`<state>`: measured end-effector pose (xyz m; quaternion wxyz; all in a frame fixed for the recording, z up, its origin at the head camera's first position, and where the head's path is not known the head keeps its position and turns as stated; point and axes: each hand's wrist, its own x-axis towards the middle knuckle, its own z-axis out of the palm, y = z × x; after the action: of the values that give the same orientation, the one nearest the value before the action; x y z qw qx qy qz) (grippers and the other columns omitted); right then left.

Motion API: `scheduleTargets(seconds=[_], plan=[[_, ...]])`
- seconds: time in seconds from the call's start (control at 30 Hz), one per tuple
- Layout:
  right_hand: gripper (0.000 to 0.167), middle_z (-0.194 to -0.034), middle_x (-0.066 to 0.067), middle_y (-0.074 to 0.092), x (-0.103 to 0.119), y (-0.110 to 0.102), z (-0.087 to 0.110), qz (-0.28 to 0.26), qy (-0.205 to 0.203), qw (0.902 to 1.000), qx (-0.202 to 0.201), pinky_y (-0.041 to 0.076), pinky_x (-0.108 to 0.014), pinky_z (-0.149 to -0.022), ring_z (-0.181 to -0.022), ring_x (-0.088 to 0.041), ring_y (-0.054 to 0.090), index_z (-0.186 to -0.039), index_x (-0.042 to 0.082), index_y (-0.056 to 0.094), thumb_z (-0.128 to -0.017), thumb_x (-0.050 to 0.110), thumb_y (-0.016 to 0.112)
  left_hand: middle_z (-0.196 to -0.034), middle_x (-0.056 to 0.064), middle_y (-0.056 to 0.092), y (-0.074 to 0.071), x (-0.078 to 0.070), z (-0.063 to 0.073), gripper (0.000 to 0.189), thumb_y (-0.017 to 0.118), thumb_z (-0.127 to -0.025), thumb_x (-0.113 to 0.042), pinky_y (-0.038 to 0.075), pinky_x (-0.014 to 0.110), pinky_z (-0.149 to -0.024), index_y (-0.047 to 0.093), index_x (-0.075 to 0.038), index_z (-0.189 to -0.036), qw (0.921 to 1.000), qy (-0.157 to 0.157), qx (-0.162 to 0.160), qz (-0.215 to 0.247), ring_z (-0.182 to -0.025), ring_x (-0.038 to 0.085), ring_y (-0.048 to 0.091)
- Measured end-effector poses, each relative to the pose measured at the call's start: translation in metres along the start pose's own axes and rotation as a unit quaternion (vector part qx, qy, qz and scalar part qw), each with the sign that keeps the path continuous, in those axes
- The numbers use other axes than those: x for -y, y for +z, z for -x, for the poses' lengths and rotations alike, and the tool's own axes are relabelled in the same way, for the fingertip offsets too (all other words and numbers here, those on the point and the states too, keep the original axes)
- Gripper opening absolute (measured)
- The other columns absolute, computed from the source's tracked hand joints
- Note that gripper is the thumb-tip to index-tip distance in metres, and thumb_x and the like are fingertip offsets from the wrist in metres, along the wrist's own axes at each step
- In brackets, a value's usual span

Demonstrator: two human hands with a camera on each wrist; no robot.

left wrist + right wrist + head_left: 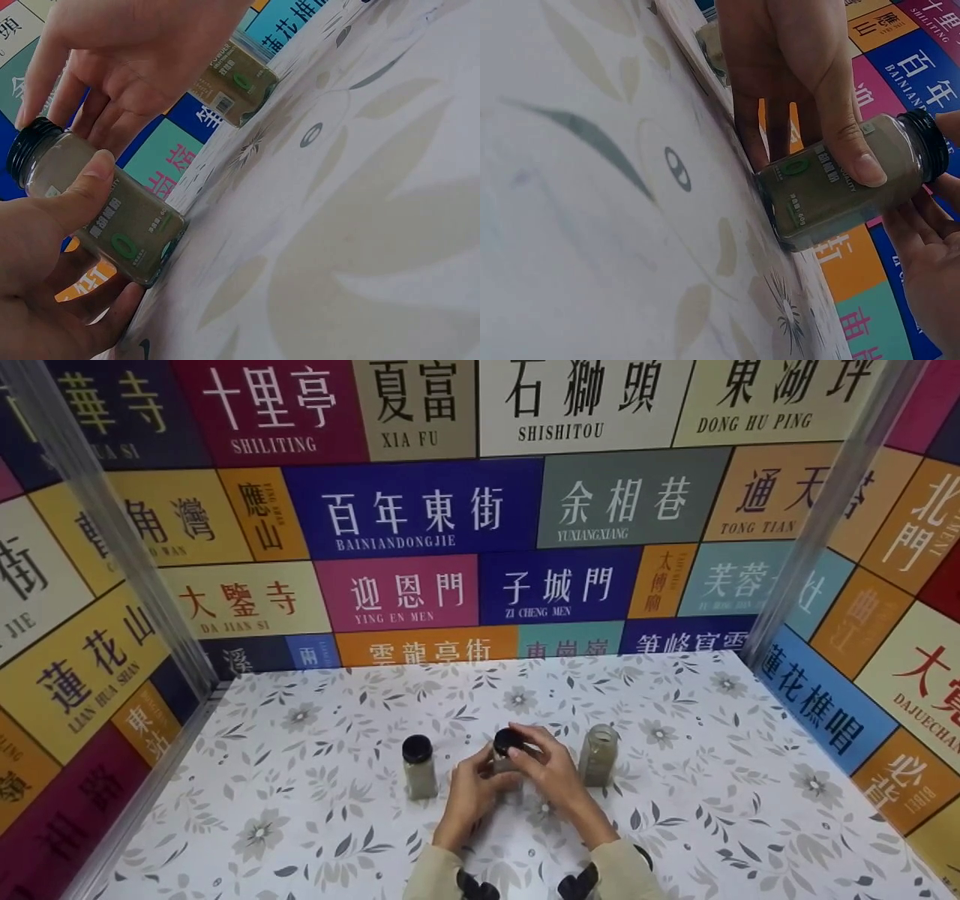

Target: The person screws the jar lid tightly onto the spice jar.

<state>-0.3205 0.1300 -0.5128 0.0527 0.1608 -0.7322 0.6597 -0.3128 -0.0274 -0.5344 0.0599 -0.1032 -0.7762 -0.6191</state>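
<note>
Between both hands is a glass spice jar [142, 217] of brownish powder with a green zero on its label. The left hand [474, 791] grips its body, thumb across the front in both wrist views. The right hand [551, 772] has thumb and fingers around the black screw cap [508, 739], pinching it. The jar stands upright, its base on or very near the table; exact contact is unclear. A second jar [598, 761], uncapped, stands just right of the right hand. To the left of the left hand, a third jar [420, 776] wears a black cap.
A table [337, 840] covered with a white, leaf-and-flower patterned cloth lies under everything. Behind it rises a wall [412, 506] of coloured sign panels with Chinese writing. Clear-looking upright strips [814, 517] run along the corners on both sides.
</note>
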Motion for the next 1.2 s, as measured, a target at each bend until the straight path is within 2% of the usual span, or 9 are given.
scheduleTargets(seconds=[0.1, 0.3, 0.53, 0.63, 0.83, 0.93, 1.07, 1.2], plan=[[0.044, -0.135, -0.018, 0.057, -0.001, 0.0, -0.001, 0.009, -0.007, 0.9999, -0.002, 0.049, -0.039, -0.109, -0.131, -0.037, 0.055, -0.135, 0.0, 0.058, -0.095, 0.015, 0.068, -0.132, 0.021, 0.065, 0.0, 0.0, 0.0, 0.06, 0.082, -0.08, -0.009, 0.055, 0.045, -0.1, 0.061, -0.006, -0.137, 1.0, 0.001, -0.001, 0.009, -0.116, 0.036, 0.067], [0.038, -0.134, -0.016, 0.058, 0.001, 0.0, 0.0, 0.013, 0.001, 0.9999, 0.002, 0.049, -0.041, -0.109, -0.132, -0.035, 0.054, -0.13, 0.005, 0.061, -0.094, 0.015, 0.069, -0.133, 0.02, 0.065, -0.001, 0.002, 0.0, 0.064, 0.083, -0.08, -0.013, 0.056, 0.043, -0.098, 0.059, -0.005, -0.138, 1.0, -0.004, -0.003, 0.003, -0.116, 0.033, 0.068], [0.058, -0.148, -0.016, 0.048, 0.005, 0.001, -0.002, 0.074, -0.01, 0.9971, 0.016, 0.042, -0.049, -0.114, -0.136, -0.036, 0.049, -0.146, 0.006, 0.05, -0.094, 0.02, 0.071, -0.134, 0.02, 0.064, -0.001, 0.002, -0.001, 0.063, 0.079, -0.084, -0.012, 0.055, 0.043, -0.1, 0.054, -0.003, -0.142, 0.9996, 0.005, 0.026, 0.012, -0.118, 0.033, 0.066], [0.06, -0.147, -0.015, 0.05, 0.007, 0.004, -0.002, 0.108, -0.008, 0.9941, 0.009, 0.043, -0.051, -0.112, -0.134, -0.035, 0.051, -0.146, 0.007, 0.05, -0.093, 0.026, 0.071, -0.133, 0.022, 0.064, -0.001, 0.002, -0.002, 0.062, 0.078, -0.085, -0.011, 0.056, 0.041, -0.098, 0.055, -0.001, -0.141, 0.9995, 0.009, 0.03, 0.009, -0.117, 0.034, 0.067], [0.045, -0.129, -0.015, 0.065, 0.006, 0.01, -0.002, 0.104, 0.006, 0.9937, -0.042, 0.049, -0.051, -0.105, -0.12, -0.035, 0.062, -0.129, 0.007, 0.064, -0.09, 0.025, 0.075, -0.13, 0.023, 0.066, 0.0, 0.001, -0.001, 0.062, 0.08, -0.082, -0.01, 0.058, 0.035, -0.093, 0.057, 0.0, -0.138, 0.9997, 0.018, 0.015, 0.001, -0.112, 0.033, 0.069], [0.043, -0.126, -0.015, 0.068, 0.005, 0.012, -0.001, 0.112, 0.004, 0.9918, -0.06, 0.051, -0.052, -0.102, -0.117, -0.035, 0.065, -0.126, 0.008, 0.066, -0.088, 0.025, 0.077, -0.131, 0.024, 0.064, 0.001, 0.001, 0.0, 0.061, 0.08, -0.082, -0.01, 0.059, 0.036, -0.091, 0.057, 0.002, -0.138, 0.9997, 0.022, 0.007, -0.004, -0.112, 0.034, 0.069], [0.043, -0.123, -0.016, 0.069, 0.005, 0.016, -0.001, 0.14, -0.02, 0.9868, -0.078, 0.054, -0.051, -0.098, -0.114, -0.035, 0.067, -0.123, 0.006, 0.066, -0.088, 0.027, 0.077, -0.131, 0.022, 0.066, 0.003, -0.001, 0.0, 0.062, 0.083, -0.08, -0.012, 0.06, 0.037, -0.088, 0.059, 0.003, -0.136, 0.9986, 0.031, -0.015, -0.04, -0.11, 0.034, 0.07], [0.043, -0.119, -0.017, 0.07, 0.005, 0.02, -0.001, 0.148, -0.042, 0.9827, -0.102, 0.056, -0.046, -0.096, -0.111, -0.035, 0.069, -0.12, 0.003, 0.067, -0.086, 0.025, 0.079, -0.122, 0.02, 0.071, 0.006, -0.003, 0.002, 0.058, 0.083, -0.077, -0.01, 0.061, 0.038, -0.084, 0.064, 0.003, -0.13, 0.9938, 0.048, -0.049, -0.088, -0.103, 0.033, 0.073]])
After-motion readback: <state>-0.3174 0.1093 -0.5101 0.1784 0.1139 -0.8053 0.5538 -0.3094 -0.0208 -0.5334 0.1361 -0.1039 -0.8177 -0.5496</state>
